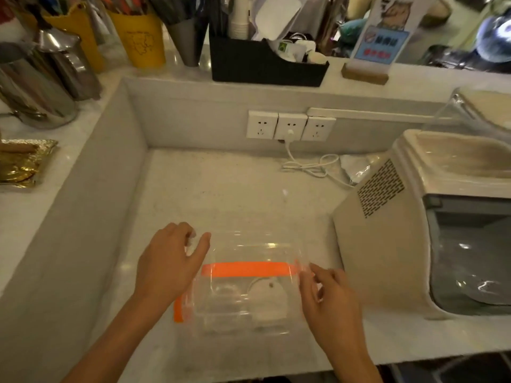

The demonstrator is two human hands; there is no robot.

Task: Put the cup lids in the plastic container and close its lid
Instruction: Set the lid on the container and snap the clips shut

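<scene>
A clear plastic container with an orange rim [243,268] stands on the pale counter near the front edge. Inside it lie a white cup lid [266,299] and, to its left, clear cup lids [224,294] that are hard to tell apart. The container's transparent lid [257,248] is tilted over the far side of the box. My left hand [168,264] pinches its left edge. My right hand [329,299] pinches its right corner by the orange rim.
A white machine [387,244] stands close on the right. Wall sockets [290,125] with a plugged white cable [309,167] are behind. A raised ledge surrounds the counter, with a black organiser [262,67], yellow cups [143,40], metal jugs [41,87] and a gold packet [22,161].
</scene>
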